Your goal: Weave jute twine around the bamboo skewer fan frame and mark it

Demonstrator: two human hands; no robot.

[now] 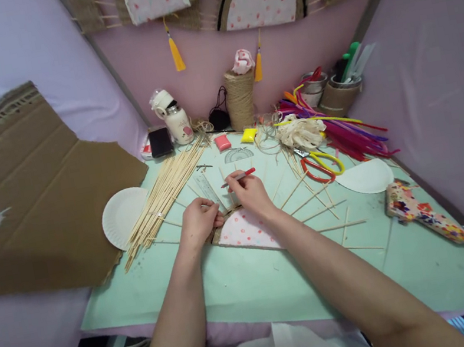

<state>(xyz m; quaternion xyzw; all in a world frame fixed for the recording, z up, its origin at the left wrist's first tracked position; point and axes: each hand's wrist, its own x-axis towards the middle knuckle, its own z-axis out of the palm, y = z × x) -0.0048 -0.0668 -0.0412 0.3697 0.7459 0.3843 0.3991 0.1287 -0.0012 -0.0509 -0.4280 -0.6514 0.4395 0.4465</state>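
My right hand (250,193) pinches a pen (244,175) with a red end, its tip pointing left above the sticks. My left hand (199,222) is curled at the near end of a clear ruler (208,191); whatever its fingers grip is hidden. Below both hands lies a half-round piece covered in white cloth with pink dots (244,231), edged in brown twine. Thin wooden sticks (302,190) fan out from its curved edge across the table. My right wrist covers part of the half-round.
A bundle of sticks (164,194), a paper plate (125,216) and cardboard (42,219) lie left. Scissors (319,175), a cut white plate (369,176) and a flowered glue gun (428,214) lie right. Behind stand a bottle (178,124), twine spool (241,100) and pipe cleaners (341,133).
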